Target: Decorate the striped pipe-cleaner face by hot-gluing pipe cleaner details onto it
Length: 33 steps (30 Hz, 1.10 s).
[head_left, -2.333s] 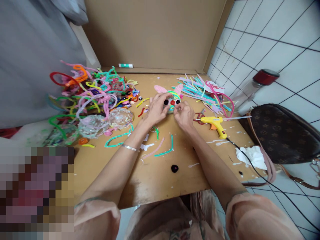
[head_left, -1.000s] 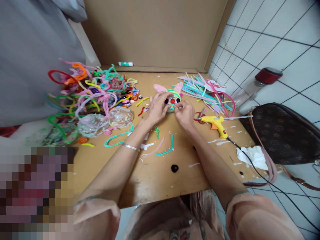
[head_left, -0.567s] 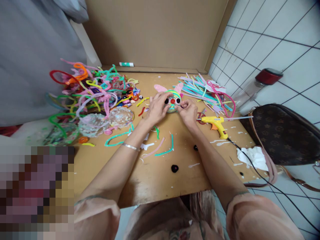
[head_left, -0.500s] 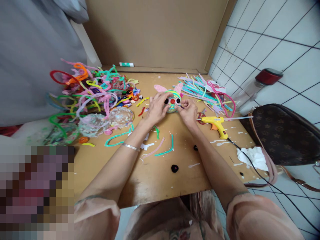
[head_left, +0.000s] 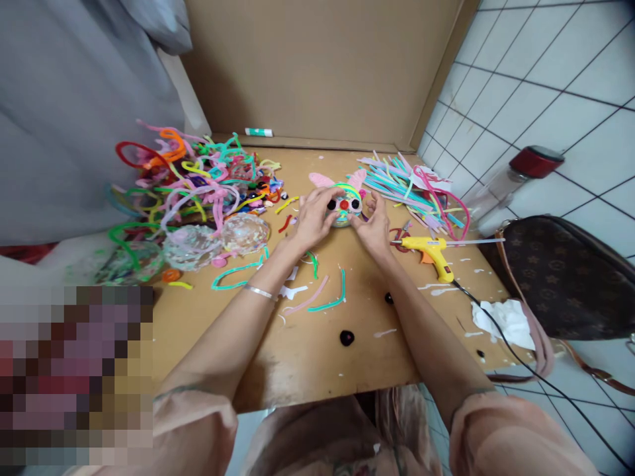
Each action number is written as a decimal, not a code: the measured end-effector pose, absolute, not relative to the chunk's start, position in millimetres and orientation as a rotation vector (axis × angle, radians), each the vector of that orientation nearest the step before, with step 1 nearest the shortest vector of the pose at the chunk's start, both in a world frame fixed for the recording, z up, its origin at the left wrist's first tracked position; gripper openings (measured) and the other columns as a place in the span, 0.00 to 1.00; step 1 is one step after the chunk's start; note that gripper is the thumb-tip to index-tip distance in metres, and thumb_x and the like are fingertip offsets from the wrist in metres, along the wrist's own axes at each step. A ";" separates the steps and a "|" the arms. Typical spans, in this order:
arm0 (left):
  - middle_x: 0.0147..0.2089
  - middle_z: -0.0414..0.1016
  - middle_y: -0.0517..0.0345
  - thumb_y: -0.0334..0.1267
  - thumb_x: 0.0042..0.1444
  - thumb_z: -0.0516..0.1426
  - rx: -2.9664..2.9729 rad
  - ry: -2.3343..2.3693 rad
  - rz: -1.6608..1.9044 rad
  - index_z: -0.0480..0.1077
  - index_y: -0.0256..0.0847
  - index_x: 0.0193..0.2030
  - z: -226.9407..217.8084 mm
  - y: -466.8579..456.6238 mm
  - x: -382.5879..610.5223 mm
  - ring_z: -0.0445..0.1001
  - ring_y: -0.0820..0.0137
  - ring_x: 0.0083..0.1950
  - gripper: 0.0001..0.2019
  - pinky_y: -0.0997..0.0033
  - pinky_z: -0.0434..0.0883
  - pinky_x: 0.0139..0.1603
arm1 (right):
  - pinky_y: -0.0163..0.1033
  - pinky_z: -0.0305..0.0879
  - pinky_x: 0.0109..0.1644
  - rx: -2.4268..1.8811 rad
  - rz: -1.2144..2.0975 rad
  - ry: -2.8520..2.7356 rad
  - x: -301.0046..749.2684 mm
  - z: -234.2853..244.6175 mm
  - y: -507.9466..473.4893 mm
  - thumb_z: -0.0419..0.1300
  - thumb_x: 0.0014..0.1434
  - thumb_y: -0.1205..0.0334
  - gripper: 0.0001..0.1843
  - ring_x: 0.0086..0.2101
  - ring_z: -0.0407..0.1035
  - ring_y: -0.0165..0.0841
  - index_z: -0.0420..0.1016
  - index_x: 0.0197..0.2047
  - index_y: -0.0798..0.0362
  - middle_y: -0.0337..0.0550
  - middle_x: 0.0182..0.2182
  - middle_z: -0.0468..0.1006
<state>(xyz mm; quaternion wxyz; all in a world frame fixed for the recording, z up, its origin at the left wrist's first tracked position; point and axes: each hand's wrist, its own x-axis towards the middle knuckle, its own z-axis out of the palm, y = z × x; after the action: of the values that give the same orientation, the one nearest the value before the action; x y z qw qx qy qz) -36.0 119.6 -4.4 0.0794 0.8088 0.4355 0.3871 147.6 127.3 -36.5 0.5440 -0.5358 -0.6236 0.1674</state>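
Near the back of the table stands a small round animal head with pink ears, black eyes, a red nose and green and yellow strips over its top. My left hand wraps its left side, thumb at the lower front and fingers over the upper edge. On the other side my right hand rests its thumb against the lower right front, with its other fingers bent beside the head. What those fingers touch behind it is hidden. A yellow glue gun lies just right of my right hand, with red-handled scissors by its nozzle.
Tangled pipe cleaners and clear plastic shells crowd the left side. A bundle of pastel pipe cleaners lies at back right. Cut pieces and a black pompom lie in front. A brown handbag and a bottle stand right.
My right fingers have loosened and lifted slightly beside the head, while the thumb stays on it. My left hand keeps its hold. The whole view has shifted a little.
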 end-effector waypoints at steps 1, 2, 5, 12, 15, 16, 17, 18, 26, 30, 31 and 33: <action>0.66 0.74 0.43 0.43 0.65 0.54 2.418 1.303 1.159 0.67 0.43 0.65 -4.5 119.5 -36.5 0.71 0.53 0.63 0.22 0.50 0.65 0.64 | 0.58 0.68 0.66 -1.251 0.419 -1.480 147.6 -37.8 129.0 0.70 0.51 0.53 0.43 0.60 0.72 0.46 0.61 0.67 0.48 0.56 0.61 0.76; 0.66 0.74 0.43 0.43 0.65 0.54 2.417 1.304 1.158 0.67 0.43 0.65 -4.6 119.4 -37.0 0.71 0.53 0.63 0.22 0.50 0.65 0.64 | 0.58 0.68 0.66 -1.230 0.446 -1.481 147.3 -39.4 131.2 0.71 0.51 0.52 0.45 0.61 0.71 0.46 0.59 0.68 0.48 0.56 0.62 0.75; 0.66 0.74 0.43 0.44 0.66 0.53 2.419 1.307 1.151 0.67 0.44 0.65 -5.6 119.3 -38.6 0.71 0.53 0.63 0.22 0.50 0.65 0.64 | 0.58 0.67 0.67 -1.147 0.546 -1.478 145.6 -45.8 139.2 0.71 0.51 0.51 0.51 0.63 0.70 0.46 0.53 0.72 0.47 0.58 0.65 0.72; 0.67 0.71 0.41 0.49 0.68 0.51 2.426 1.255 1.238 0.67 0.43 0.65 -12.3 119.6 -39.2 0.68 0.53 0.67 0.23 0.49 0.65 0.67 | 0.57 0.69 0.65 -1.070 0.622 -1.476 143.0 -56.5 148.2 0.69 0.53 0.47 0.54 0.59 0.73 0.43 0.45 0.75 0.49 0.58 0.61 0.74; 0.67 0.69 0.40 0.50 0.68 0.52 2.410 1.247 1.321 0.66 0.43 0.65 -16.7 120.6 -38.4 0.65 0.53 0.70 0.23 0.47 0.65 0.69 | 0.57 0.69 0.65 -1.054 0.629 -1.449 142.7 -56.9 146.2 0.70 0.52 0.47 0.56 0.58 0.74 0.44 0.44 0.74 0.51 0.60 0.59 0.74; 0.67 0.68 0.40 0.50 0.68 0.53 2.395 1.260 1.346 0.66 0.44 0.64 -18.2 121.1 -38.2 0.65 0.52 0.70 0.23 0.46 0.64 0.69 | 0.57 0.69 0.65 -1.046 0.629 -1.441 142.5 -56.8 145.5 0.70 0.51 0.47 0.56 0.57 0.74 0.44 0.45 0.74 0.51 0.60 0.59 0.75; 0.66 0.68 0.40 0.50 0.67 0.54 2.375 1.275 1.369 0.66 0.44 0.64 -19.7 121.5 -38.1 0.65 0.52 0.70 0.22 0.45 0.64 0.70 | 0.57 0.69 0.65 -1.044 0.625 -1.435 142.2 -56.4 144.9 0.70 0.51 0.48 0.56 0.57 0.74 0.44 0.45 0.74 0.52 0.61 0.59 0.75; 0.66 0.68 0.40 0.50 0.67 0.55 2.352 1.288 1.392 0.66 0.44 0.63 -21.2 121.9 -38.1 0.66 0.51 0.69 0.22 0.44 0.64 0.70 | 0.56 0.69 0.64 -1.049 0.618 -1.429 141.7 -55.9 144.4 0.71 0.50 0.48 0.56 0.57 0.74 0.44 0.46 0.73 0.52 0.61 0.58 0.75; 0.61 0.71 0.42 0.55 0.63 0.58 2.214 1.383 1.463 0.67 0.43 0.61 -32.0 128.1 -39.7 0.70 0.53 0.64 0.25 0.47 0.68 0.67 | 0.57 0.72 0.60 -1.139 0.587 -1.397 139.5 -51.5 141.5 0.72 0.50 0.51 0.53 0.53 0.76 0.44 0.49 0.72 0.48 0.56 0.55 0.77; 0.60 0.73 0.44 0.56 0.64 0.57 2.204 1.424 1.455 0.66 0.44 0.62 -37.9 131.1 -39.7 0.72 0.55 0.62 0.26 0.50 0.71 0.64 | 0.55 0.74 0.58 -1.143 0.551 -1.417 140.5 -52.9 141.3 0.71 0.51 0.46 0.53 0.52 0.75 0.43 0.50 0.72 0.47 0.56 0.56 0.75; 0.60 0.73 0.44 0.56 0.64 0.57 2.201 1.424 1.454 0.66 0.44 0.63 -38.8 131.2 -39.5 0.72 0.55 0.62 0.26 0.50 0.71 0.64 | 0.55 0.74 0.57 -1.145 0.544 -1.426 140.9 -53.4 141.4 0.71 0.51 0.45 0.53 0.52 0.75 0.43 0.50 0.72 0.46 0.55 0.56 0.75; 0.60 0.74 0.44 0.54 0.64 0.57 2.189 1.418 1.459 0.65 0.44 0.63 -39.6 131.0 -38.8 0.73 0.56 0.62 0.25 0.50 0.71 0.64 | 0.55 0.75 0.57 -1.152 0.541 -1.435 141.5 -54.5 141.7 0.71 0.51 0.44 0.54 0.51 0.75 0.43 0.49 0.72 0.46 0.55 0.55 0.75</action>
<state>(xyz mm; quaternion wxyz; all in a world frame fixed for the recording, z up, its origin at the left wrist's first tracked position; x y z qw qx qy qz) -38.8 131.0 -39.6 0.0765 0.7304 0.4732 0.4867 141.5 141.7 -54.5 0.5745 -0.4916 -0.6123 0.2310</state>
